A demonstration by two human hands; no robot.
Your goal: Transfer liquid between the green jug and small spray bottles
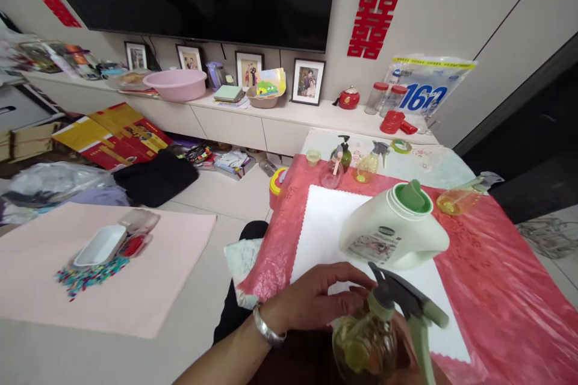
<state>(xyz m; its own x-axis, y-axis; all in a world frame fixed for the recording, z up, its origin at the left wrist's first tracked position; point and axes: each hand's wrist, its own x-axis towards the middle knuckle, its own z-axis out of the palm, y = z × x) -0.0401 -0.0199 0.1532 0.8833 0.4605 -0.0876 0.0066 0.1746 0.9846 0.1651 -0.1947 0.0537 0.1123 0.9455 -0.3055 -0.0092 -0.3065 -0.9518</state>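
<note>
A clear yellowish spray bottle [361,346] with a dark grey and green trigger head [401,295] is close in front of me, at the table's near edge. My right hand [406,346] is wrapped round its body from the far right side, mostly hidden behind it. My left hand [320,298], with a silver bangle at the wrist, has its fingers curled against the bottle's collar from the left. Just beyond stands a pale green detergent jug [392,228], its green pouring spout [412,195] uncovered, on a white sheet [311,228].
Behind the jug stand a pinkish bottle [332,175], a green pump bottle [345,156], another spray bottle [366,167] and a small pale cup [313,157]. An amber spray bottle [460,200] is at right. Left, a pink table [176,264] bears a white tray [102,245] and colourful bits.
</note>
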